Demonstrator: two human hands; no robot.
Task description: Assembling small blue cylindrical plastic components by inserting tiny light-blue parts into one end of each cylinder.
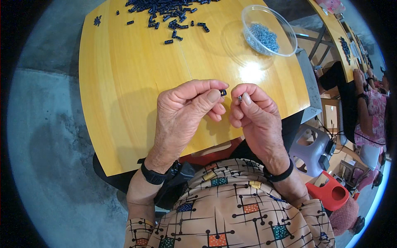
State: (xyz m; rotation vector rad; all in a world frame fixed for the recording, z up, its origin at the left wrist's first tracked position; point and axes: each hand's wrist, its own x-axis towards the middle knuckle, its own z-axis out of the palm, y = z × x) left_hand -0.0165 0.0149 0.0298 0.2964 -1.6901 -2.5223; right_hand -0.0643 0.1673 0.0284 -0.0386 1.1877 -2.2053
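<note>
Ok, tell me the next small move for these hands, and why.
I'd probably ease the right hand leftward, bringing its small metallic piece to the black piece in the left hand: both pieces are pinched at the fingertips, close together at nearly the same height in the picture, with a gap between.

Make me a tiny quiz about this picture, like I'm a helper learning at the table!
1. Which hand pinches the black piece, and which the tiny shiny piece?
2. True or false: the clear bowl is empty.
3. On the yellow table, where is the big pile of dark pieces? A: close to the shirt. B: inside the bowl. C: toward the far side.

Key:
1. Left hand, black; right hand, shiny.
2. False; small shiny bits are inside.
3. C.
</note>
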